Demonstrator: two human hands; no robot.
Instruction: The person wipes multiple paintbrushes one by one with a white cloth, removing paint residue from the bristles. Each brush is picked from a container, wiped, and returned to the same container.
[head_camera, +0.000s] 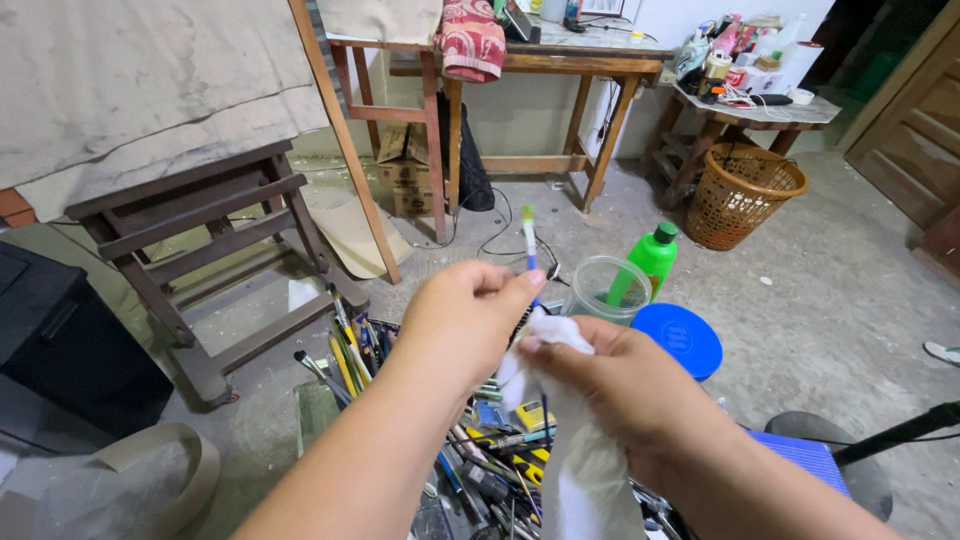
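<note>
Down on the floor (850, 260) a heap of paint tubes and brushes (480, 450) is spread right under both arms, with a clear jar (605, 288), a green bottle (652, 258) and a blue lid (680, 338) just past it. A white cloth (570, 440) is bunched in the right hand (625, 385), clamped shut around the lower shaft of a thin blue brush (529, 250). The brush is stood near upright, bristles up and away, its middle pinched by the closed left hand (465, 320) directly above the cloth, so both hands are stacked along one long axis.
</note>
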